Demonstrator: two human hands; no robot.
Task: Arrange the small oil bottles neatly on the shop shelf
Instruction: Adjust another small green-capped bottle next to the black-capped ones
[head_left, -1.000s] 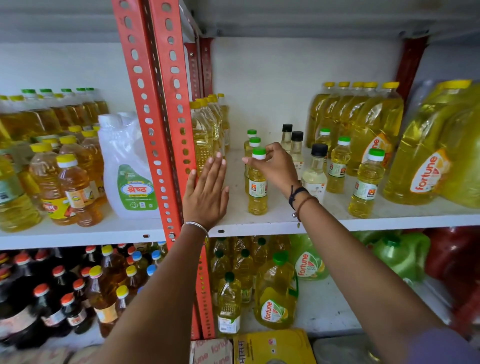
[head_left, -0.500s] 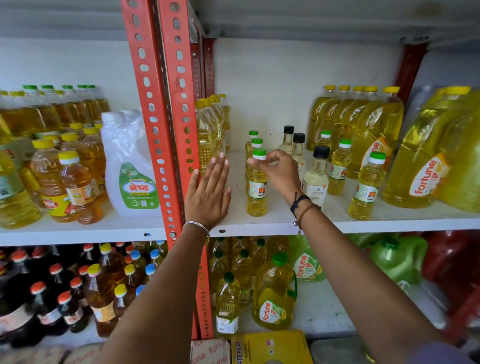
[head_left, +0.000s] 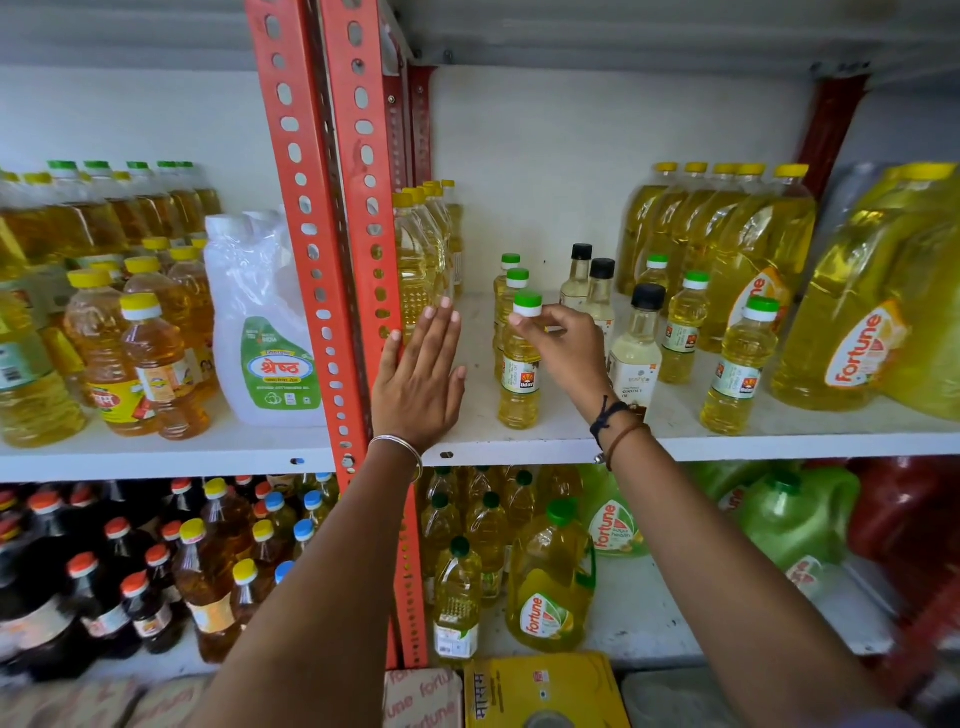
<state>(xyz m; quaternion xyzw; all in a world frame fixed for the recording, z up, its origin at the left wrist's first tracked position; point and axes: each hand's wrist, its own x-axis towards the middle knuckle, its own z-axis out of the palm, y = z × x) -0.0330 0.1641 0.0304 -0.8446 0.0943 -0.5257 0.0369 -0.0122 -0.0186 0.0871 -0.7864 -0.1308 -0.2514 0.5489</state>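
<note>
Small oil bottles stand on the white shelf (head_left: 571, 441). A green-capped front bottle (head_left: 519, 384) heads a row of three running back. My right hand (head_left: 563, 348) pinches its neck just under the cap. To its right stand three black-capped clear bottles (head_left: 636, 353) and three more green-capped small bottles, the nearest one (head_left: 735, 374) close to the shelf edge. My left hand (head_left: 421, 384) lies flat and open on the shelf beside the orange upright (head_left: 358, 260), holding nothing.
Tall yellow-capped bottles (head_left: 421, 260) line the left end of the shelf. Large jugs (head_left: 852, 332) crowd the right end. A white jug (head_left: 265, 332) and amber bottles fill the neighbouring bay. Lower shelves hold more bottles and jugs.
My right hand has slid from over the front bottle's cap to its neck, fingers pinching below the cap. The bottle stands slightly nearer the edge. My left hand stays flat.
</note>
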